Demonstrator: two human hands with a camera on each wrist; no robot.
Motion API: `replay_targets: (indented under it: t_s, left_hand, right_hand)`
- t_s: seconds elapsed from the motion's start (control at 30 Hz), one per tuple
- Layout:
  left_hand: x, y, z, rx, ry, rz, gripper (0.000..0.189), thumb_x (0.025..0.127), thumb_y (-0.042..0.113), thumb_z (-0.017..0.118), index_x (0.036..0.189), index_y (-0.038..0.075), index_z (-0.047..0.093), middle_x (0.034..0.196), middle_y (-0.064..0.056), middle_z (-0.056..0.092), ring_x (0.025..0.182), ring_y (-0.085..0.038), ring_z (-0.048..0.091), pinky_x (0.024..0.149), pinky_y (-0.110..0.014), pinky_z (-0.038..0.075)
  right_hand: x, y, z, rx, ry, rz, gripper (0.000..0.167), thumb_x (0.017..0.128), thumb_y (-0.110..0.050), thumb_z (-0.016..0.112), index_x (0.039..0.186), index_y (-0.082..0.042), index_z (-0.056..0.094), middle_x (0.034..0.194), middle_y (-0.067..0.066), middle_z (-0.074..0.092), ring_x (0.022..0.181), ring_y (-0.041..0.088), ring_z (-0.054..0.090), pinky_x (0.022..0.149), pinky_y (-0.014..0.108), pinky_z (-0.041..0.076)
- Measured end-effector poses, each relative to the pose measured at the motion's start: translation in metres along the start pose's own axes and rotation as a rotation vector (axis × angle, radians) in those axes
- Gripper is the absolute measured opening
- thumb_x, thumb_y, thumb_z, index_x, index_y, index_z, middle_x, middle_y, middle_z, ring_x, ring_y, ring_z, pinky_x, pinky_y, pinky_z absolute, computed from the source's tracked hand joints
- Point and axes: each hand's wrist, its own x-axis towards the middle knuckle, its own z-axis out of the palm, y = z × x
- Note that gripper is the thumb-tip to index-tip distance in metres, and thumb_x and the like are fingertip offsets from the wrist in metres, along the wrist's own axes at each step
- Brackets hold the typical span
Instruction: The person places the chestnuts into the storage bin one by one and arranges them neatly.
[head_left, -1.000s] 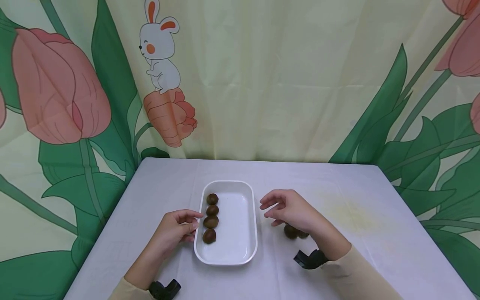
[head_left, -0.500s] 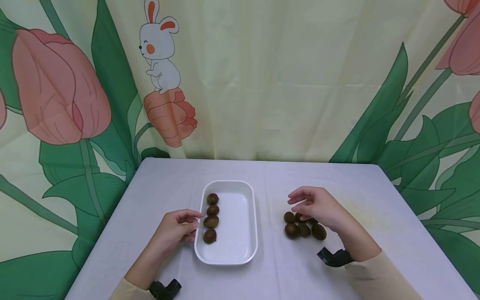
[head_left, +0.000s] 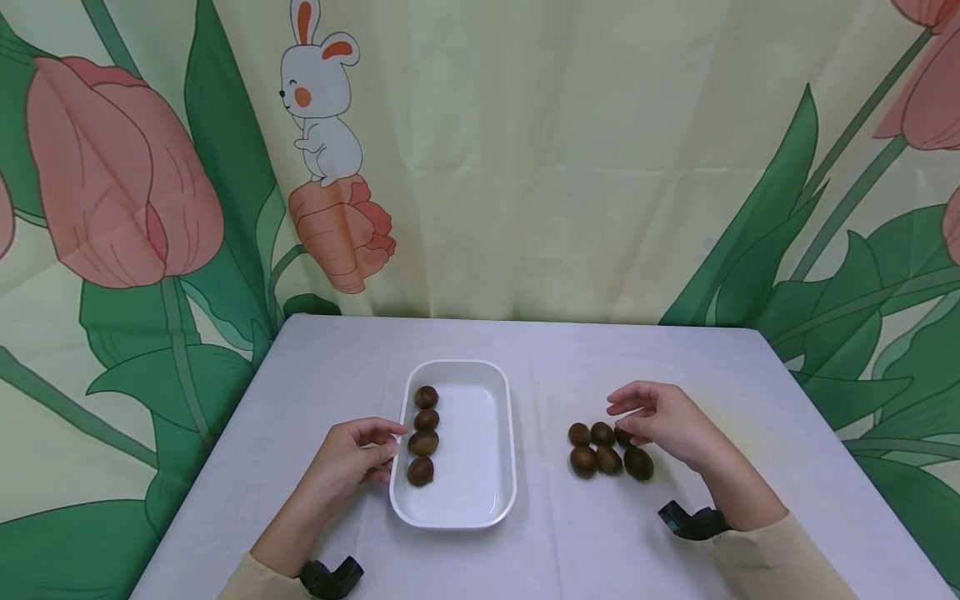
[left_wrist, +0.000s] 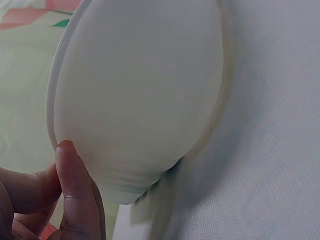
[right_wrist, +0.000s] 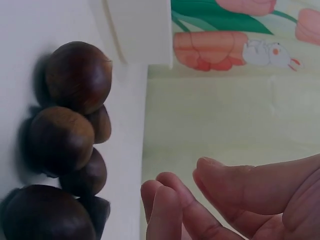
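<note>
A white rectangular tray (head_left: pixel 474 442) stands left of the table's middle. Several brown chestnuts (head_left: pixel 423 442) form a line along its left side. Thumb and index finger of my left hand (head_left: pixel 362 450) pinch the tray's left rim; the left wrist view shows a fingertip against the tray's outer wall (left_wrist: pixel 135 100). To the right, more chestnuts (head_left: pixel 583 461) lie in two short rows on the tablecloth. My right hand (head_left: pixel 663 421) hovers at their far right, fingers loosely bent, partly hiding one chestnut (head_left: pixel 622 436). In the right wrist view its thumb and fingertips are apart with nothing between them.
A white cloth covers the table (head_left: pixel 555 350), whose far edge meets a printed curtain (head_left: pixel 525 167) with tulips and a rabbit. Black wrist cameras (head_left: pixel 693 521) sit on both wrists. The right forearm reaches in over the table's right side.
My right hand has moved right, from beside the tray to over the loose chestnuts, uncovering most of them. The left hand and the tray keep their places.
</note>
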Motion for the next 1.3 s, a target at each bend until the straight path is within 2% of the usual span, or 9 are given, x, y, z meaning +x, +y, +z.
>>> replay_targets:
  t_s: [0.37,0.83,1.1,1.3]
  left_hand:
    - [0.0,0.0,0.001,0.016,0.018,-0.006,0.028,0.095,-0.003,0.075,0.122,0.001,0.078,0.091,-0.008,0.066,0.063,-0.019,0.067,0.057,-0.026,0.061]
    - [0.0,0.001,0.001,0.024,0.024,-0.011,0.027,0.095,-0.002,0.076,0.122,0.002,0.078,0.091,-0.008,0.066,0.064,-0.019,0.067,0.057,-0.026,0.06]
    - [-0.002,0.002,0.002,0.019,0.027,-0.015,0.027,0.095,-0.003,0.075,0.122,0.0,0.078,0.091,-0.008,0.066,0.064,-0.019,0.066,0.057,-0.027,0.061]
    - [-0.002,0.003,0.002,0.02,0.024,-0.016,0.027,0.096,-0.002,0.075,0.122,0.0,0.078,0.092,-0.008,0.067,0.064,-0.019,0.067,0.058,-0.027,0.061]
  right_hand:
    - [0.005,0.019,-0.004,-0.052,0.051,0.065,0.038,0.1,-0.002,0.068,0.137,0.005,0.063,0.127,0.027,0.072,0.102,0.027,0.075,0.082,0.04,0.068]
    - [0.015,0.044,-0.005,-0.079,0.062,0.121,0.039,0.094,-0.002,0.076,0.131,0.005,0.067,0.112,0.017,0.072,0.091,0.019,0.068,0.073,0.032,0.062]
    - [0.016,0.051,-0.002,-0.081,0.03,0.073,0.037,0.088,0.001,0.08,0.124,0.006,0.07,0.111,0.019,0.071,0.09,0.018,0.068,0.071,0.027,0.06]
    - [0.016,0.053,0.0,-0.118,0.061,0.065,0.033,0.088,0.0,0.081,0.119,0.003,0.073,0.109,0.017,0.071,0.09,0.019,0.067,0.07,0.026,0.057]
